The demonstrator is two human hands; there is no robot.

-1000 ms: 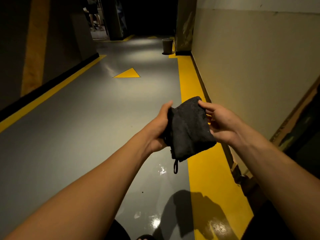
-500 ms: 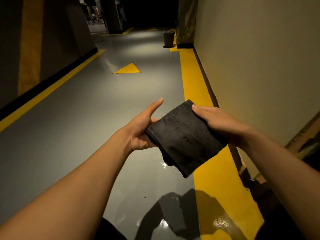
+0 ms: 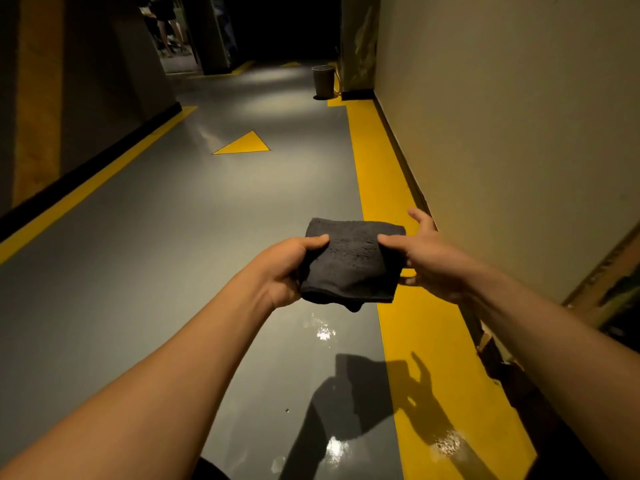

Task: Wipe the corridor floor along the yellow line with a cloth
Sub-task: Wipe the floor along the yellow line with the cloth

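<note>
A dark grey folded cloth (image 3: 351, 263) is held flat in the air in front of me, well above the floor. My left hand (image 3: 289, 268) grips its left edge with the thumb on top. My right hand (image 3: 424, 258) pinches its right edge, with some fingers spread. Below and to the right of the cloth, a broad yellow line (image 3: 384, 174) runs along the base of the right wall. The grey corridor floor (image 3: 207, 237) shines wet beneath my hands.
A beige wall (image 3: 502, 133) borders the right side. A small bucket (image 3: 323, 81) stands far ahead by the yellow line. A yellow triangle (image 3: 244, 144) marks the floor ahead. Another yellow line (image 3: 86, 185) follows the dark left wall. A person's legs (image 3: 166, 26) show far back.
The cloth has gone from hanging upright between my hands to lying flat and folded. My left hand moved from open under it to gripping its left edge.
</note>
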